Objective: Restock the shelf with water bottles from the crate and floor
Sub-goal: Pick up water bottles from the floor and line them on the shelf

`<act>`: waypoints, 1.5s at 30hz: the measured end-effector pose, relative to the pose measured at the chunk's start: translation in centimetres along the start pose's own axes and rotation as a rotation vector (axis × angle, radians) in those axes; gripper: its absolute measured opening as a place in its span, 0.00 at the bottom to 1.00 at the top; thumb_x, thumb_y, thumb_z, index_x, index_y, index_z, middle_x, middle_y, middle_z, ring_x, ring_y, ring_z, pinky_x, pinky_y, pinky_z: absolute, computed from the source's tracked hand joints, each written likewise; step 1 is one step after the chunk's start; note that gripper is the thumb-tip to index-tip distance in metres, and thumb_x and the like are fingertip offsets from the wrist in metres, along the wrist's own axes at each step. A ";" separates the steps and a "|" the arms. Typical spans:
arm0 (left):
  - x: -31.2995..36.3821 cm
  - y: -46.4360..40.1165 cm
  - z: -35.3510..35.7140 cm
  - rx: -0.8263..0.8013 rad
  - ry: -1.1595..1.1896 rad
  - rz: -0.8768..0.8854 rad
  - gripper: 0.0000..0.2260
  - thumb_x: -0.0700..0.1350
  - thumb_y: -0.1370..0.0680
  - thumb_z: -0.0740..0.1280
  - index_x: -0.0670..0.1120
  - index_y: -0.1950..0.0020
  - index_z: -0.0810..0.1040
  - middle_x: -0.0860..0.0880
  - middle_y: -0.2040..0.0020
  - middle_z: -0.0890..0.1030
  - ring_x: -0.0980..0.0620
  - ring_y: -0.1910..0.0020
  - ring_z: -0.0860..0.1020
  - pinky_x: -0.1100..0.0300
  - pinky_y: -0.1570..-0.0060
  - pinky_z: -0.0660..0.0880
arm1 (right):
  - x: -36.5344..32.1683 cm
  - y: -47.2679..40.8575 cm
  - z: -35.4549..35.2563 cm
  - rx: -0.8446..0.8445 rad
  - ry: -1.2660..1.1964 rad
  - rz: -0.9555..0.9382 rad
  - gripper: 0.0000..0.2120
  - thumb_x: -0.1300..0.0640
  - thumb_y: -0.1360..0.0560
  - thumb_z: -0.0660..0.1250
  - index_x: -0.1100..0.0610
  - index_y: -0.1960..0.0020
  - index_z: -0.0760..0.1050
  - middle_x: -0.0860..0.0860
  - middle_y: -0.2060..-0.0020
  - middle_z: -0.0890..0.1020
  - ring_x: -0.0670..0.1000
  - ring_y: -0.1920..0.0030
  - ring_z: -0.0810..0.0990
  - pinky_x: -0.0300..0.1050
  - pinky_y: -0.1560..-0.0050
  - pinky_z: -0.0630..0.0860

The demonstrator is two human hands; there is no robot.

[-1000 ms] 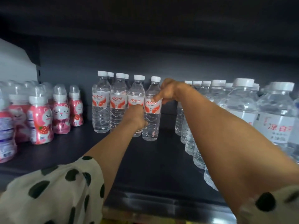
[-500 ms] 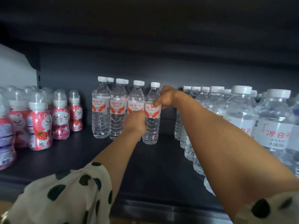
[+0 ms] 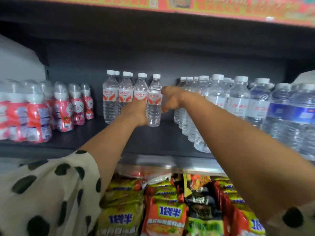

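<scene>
Several small clear water bottles with white caps and red-and-white labels stand in a row at the back of the dark shelf (image 3: 153, 143). My left hand (image 3: 136, 113) is wrapped around the lower half of the third bottle (image 3: 140, 89), hiding its base. My right hand (image 3: 170, 99) is curled against the right side of the fourth, rightmost bottle (image 3: 154, 99) at label height, and that bottle stands upright on the shelf. Both arms reach in from the front, in spotted sleeves.
Pink cat-faced drink bottles (image 3: 76, 106) fill the shelf's left side. Larger water bottles (image 3: 237, 97) and blue-labelled ones (image 3: 303, 116) crowd the right. Dark shelf floor shows in front of the small bottles. Snack packets (image 3: 163, 212) fill the shelf below, and a red price strip (image 3: 221, 7) runs overhead.
The view has pulled back and down, so the lower snack shelf and upper price strip now show. Both hands remain at the same two bottles; my right hand sits slightly lower on its bottle.
</scene>
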State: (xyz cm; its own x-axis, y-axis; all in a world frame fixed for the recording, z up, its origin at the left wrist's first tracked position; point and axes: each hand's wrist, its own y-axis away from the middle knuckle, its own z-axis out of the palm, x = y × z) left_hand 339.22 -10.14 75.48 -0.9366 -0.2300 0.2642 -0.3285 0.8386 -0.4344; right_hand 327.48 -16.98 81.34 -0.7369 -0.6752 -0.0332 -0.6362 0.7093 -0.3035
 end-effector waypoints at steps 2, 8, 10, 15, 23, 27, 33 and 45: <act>0.6 2.5 -0.6 -0.022 -0.010 0.013 0.10 0.44 0.30 0.74 0.45 0.58 0.74 0.45 0.55 0.78 0.43 0.53 0.78 0.55 0.54 0.75 | -0.3 3.3 0.8 0.019 0.046 -0.037 0.24 0.56 0.28 0.71 0.59 0.34 0.71 0.56 0.39 0.77 0.56 0.41 0.77 0.42 0.46 0.73; 2.7 9.2 -1.2 -0.070 -0.068 0.010 0.24 0.49 0.30 0.76 0.43 0.39 0.74 0.43 0.41 0.77 0.41 0.41 0.76 0.51 0.45 0.75 | -0.2 11.9 2.8 0.024 0.084 -0.105 0.28 0.56 0.27 0.69 0.61 0.31 0.64 0.60 0.35 0.72 0.59 0.36 0.72 0.45 0.43 0.71; 3.4 11.1 -0.9 -0.104 -0.068 0.020 0.22 0.48 0.30 0.76 0.44 0.41 0.73 0.44 0.41 0.77 0.42 0.42 0.76 0.50 0.45 0.75 | 0.2 14.0 3.8 0.010 0.091 -0.119 0.27 0.55 0.27 0.69 0.61 0.32 0.65 0.59 0.37 0.72 0.60 0.37 0.72 0.46 0.44 0.70; 5.2 16.1 1.7 -0.135 -0.106 0.009 0.22 0.47 0.30 0.74 0.45 0.39 0.73 0.43 0.39 0.76 0.41 0.41 0.76 0.50 0.45 0.75 | 2.2 19.1 6.7 -0.015 0.093 -0.147 0.30 0.51 0.26 0.67 0.61 0.30 0.62 0.59 0.36 0.69 0.60 0.35 0.69 0.51 0.37 0.70; 7.8 24.6 12.8 -0.287 -0.084 0.011 0.23 0.44 0.30 0.73 0.45 0.36 0.72 0.43 0.40 0.78 0.42 0.41 0.77 0.51 0.49 0.75 | 5.5 26.9 17.7 -0.104 0.062 -0.243 0.30 0.54 0.29 0.69 0.61 0.32 0.63 0.59 0.36 0.69 0.60 0.37 0.70 0.51 0.43 0.70; 6.6 29.7 20.4 -0.438 0.020 -0.011 0.23 0.43 0.29 0.72 0.43 0.36 0.71 0.42 0.39 0.76 0.40 0.40 0.75 0.50 0.48 0.75 | 6.7 31.6 26.7 -0.238 0.008 -0.278 0.32 0.55 0.29 0.69 0.60 0.29 0.62 0.59 0.36 0.69 0.60 0.38 0.69 0.52 0.45 0.69; 2.1 39.7 35.1 -0.663 0.073 -0.100 0.19 0.45 0.29 0.72 0.44 0.41 0.74 0.43 0.45 0.78 0.40 0.46 0.78 0.47 0.52 0.77 | 6.9 39.4 43.2 -0.522 -0.075 -0.237 0.30 0.55 0.27 0.68 0.61 0.29 0.61 0.59 0.37 0.70 0.61 0.39 0.70 0.53 0.48 0.69; -9.0 63.9 63.9 -0.978 0.166 -0.317 0.17 0.40 0.28 0.69 0.44 0.40 0.74 0.43 0.43 0.78 0.42 0.43 0.77 0.48 0.45 0.76 | 2.5 57.4 78.8 -0.934 -0.247 -0.099 0.31 0.56 0.26 0.67 0.59 0.27 0.59 0.58 0.30 0.65 0.59 0.31 0.66 0.51 0.34 0.66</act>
State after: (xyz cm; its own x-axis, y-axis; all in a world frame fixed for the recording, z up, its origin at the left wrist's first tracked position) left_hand 318.88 14.01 -9.69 -0.7716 -0.5011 0.3918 -0.2451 0.8026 0.5438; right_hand 307.15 6.06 -11.22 -0.6695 -0.6882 -0.2798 -0.6964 0.4502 0.5589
